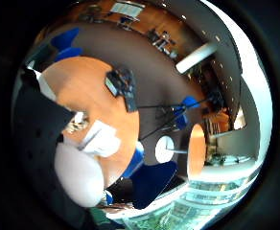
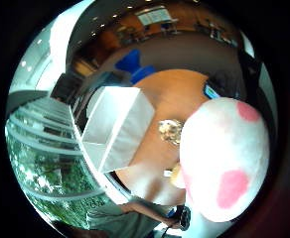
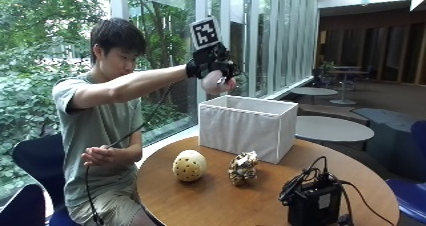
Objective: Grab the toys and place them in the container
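- Outside view first: we are seeing a person sitting at a round wooden table [image 3: 219, 201], with the right arm stretching out level at shoulder height toward the white fabric container [image 3: 247, 126].
- We are seeing the gloved right hand [image 3: 212, 66] hanging in the air above the container's near rim, wrist bent so the palm is facing down.
- We are noting its fingers curling round a white plush toy with pink spots [image 3: 214, 82], which is sitting under the palm, above the open top of the container and not touching it.
- In the thumb side palm view the same plush toy [image 2: 224, 158] is filling much of the frame, rounded like an egg; we cannot tell which way its long axis is pointing.
- We are seeing the container [image 2: 116, 126] in that view below and to the side of the toy, its open top facing up.
- We are finding two more toys lying on the table in front of the container: a cream ball with small dots [image 3: 190, 166] and a gold crinkled toy [image 3: 243, 168] just beside it, apart from each other.
- We are seeing the bare left hand [image 3: 98, 156] resting near the person's lap, touching a cable.
- A black device [image 3: 314, 203] is standing at the table's near edge.
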### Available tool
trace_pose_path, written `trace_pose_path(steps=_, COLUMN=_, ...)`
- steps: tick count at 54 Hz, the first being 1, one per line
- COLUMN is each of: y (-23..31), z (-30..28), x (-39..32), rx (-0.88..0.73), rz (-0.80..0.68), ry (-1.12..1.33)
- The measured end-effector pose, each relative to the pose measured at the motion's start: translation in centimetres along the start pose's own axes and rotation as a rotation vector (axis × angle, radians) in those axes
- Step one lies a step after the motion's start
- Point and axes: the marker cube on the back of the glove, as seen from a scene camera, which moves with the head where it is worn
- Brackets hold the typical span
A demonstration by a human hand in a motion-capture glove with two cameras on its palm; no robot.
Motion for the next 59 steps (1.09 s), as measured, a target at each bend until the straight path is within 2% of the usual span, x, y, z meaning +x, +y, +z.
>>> trace_pose_path(steps=7, y=-1.3, z=-3.6, x=-8.2, rx=0.011, rz=-0.151, ry=-0.028)
trace_pose_path(steps=11, y=-2.6, z=-5.9, x=-14.8, rx=-0.021, rz=-0.112, ry=-0.215)
trace_pose_path(steps=13, y=-3.1, z=-6.0, x=-16.5, rx=-0.026, rz=-0.136, ry=-0.215)
trace_pose_path(steps=16, y=-3.4, z=-5.1, x=-17.4, rx=-0.010, rz=-0.282, ry=-0.058)
trace_pose_path(steps=19, y=-3.8, z=-4.7, x=-19.4, rx=-0.018, rz=-0.354, ry=-0.047)
trace_pose_path(steps=21, y=-4.3, z=-4.5, x=-21.0, rx=-0.036, rz=-0.321, ry=-0.078)
trace_pose_path(steps=24, y=-5.5, z=-3.9, x=-23.1, rx=-0.072, rz=-0.162, ry=-0.144)
trace_pose_path(steps=25, y=-5.6, z=-3.5, x=-23.6, rx=-0.081, rz=-0.181, ry=-0.147)
trace_pose_path(steps=28, y=-5.2, z=-1.9, x=-25.3, rx=-0.102, rz=-0.407, ry=-0.108)
trace_pose_path(steps=29, y=-5.2, z=-1.4, x=-26.2, rx=-0.117, rz=-0.422, ry=-0.104)
trace_pose_path(steps=32, y=-5.5, z=0.1, x=-29.3, rx=-0.172, rz=-0.342, ry=-0.112)
trace_pose_path(steps=36, y=-4.6, z=2.5, x=-34.0, rx=-0.211, rz=-0.514, ry=-0.117)
trace_pose_path(steps=39, y=-4.3, z=4.0, x=-36.5, rx=-0.215, rz=-0.555, ry=-0.099)
trace_pose_path(steps=50, y=-4.0, z=7.5, x=-37.9, rx=-0.246, rz=-0.635, ry=-0.172)
trace_pose_path(steps=55, y=-4.3, z=8.5, x=-37.3, rx=-0.245, rz=-0.585, ry=-0.175)
trace_pose_path(steps=59, y=-3.7, z=8.1, x=-38.9, rx=-0.217, rz=-0.661, ry=-0.271)
